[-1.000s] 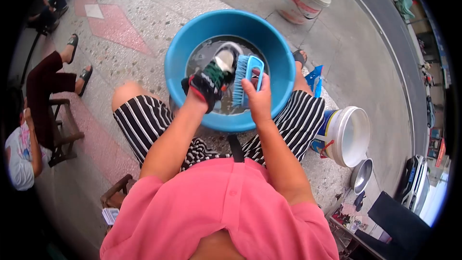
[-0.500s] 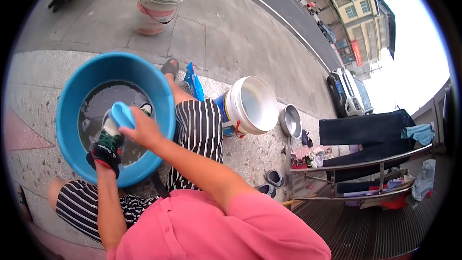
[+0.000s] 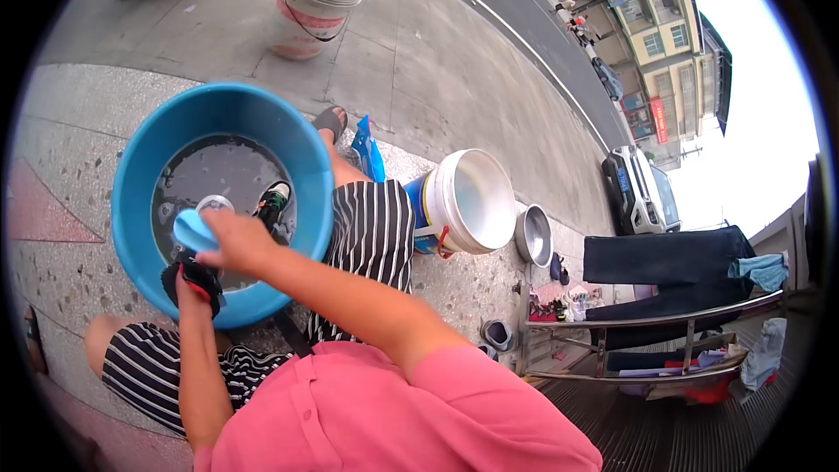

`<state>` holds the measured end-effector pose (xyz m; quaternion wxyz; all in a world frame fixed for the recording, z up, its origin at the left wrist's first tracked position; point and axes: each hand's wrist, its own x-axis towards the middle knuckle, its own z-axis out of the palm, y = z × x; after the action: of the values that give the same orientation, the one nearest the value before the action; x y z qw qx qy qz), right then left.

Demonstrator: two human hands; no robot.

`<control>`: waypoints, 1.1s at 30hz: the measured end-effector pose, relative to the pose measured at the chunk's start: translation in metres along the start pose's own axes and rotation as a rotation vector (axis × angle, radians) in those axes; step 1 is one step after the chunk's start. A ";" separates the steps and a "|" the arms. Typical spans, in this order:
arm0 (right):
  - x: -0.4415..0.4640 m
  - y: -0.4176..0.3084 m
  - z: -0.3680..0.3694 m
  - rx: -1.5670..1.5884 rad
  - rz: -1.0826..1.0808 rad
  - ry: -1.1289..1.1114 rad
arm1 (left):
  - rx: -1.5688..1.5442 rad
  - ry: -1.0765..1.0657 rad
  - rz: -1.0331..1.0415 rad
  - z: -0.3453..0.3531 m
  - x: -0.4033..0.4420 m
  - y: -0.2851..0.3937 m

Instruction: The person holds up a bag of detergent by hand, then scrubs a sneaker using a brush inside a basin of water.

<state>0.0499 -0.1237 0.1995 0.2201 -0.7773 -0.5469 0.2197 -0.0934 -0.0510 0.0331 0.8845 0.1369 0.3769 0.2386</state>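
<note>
A light-blue brush is gripped in the right hand, its fingers wrapped over the handle; the bristles are hidden from view. The left hand is sunk into the opening of a black, red-lined shoe — whether its fingers are clenched inside cannot be told. This shoe is held over the near part of a blue basin, with the brush and right hand directly beyond the opening, so that its middle is covered. A second shoe, dark with a pale toe, is seen lying inside the basin, toward the right wall. Grey, cloudy water with patches of foam is contained there. The basin is positioned between striped trouser legs. To the right, a blue packet, a white bucket and a metal bowl are noted — all on the ground.
</note>
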 end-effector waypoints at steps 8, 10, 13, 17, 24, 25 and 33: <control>0.022 0.087 0.005 -0.028 0.301 0.333 | -0.049 0.067 -0.025 0.013 -0.012 0.008; 0.027 0.081 -0.018 0.173 0.302 0.380 | -0.080 -0.013 -0.040 -0.011 0.006 -0.003; 0.042 0.077 -0.010 0.413 0.149 0.450 | 0.101 -0.142 0.131 -0.033 0.031 -0.027; 0.009 0.046 0.007 0.348 0.171 0.315 | 1.580 -0.405 0.944 0.047 -0.013 0.016; -0.060 0.080 0.030 0.186 0.255 0.031 | 2.030 -0.217 0.939 0.043 -0.013 0.034; -0.066 0.096 0.037 0.154 0.191 0.096 | 1.369 -0.309 0.931 0.032 0.002 0.020; -0.016 0.067 -0.022 0.257 0.173 0.341 | 1.311 0.042 0.084 0.059 -0.044 0.011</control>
<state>0.1084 -0.1613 0.1794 0.3868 -0.8128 -0.4007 0.1710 -0.0799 -0.0683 0.1041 0.6003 0.6575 0.4554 -0.0035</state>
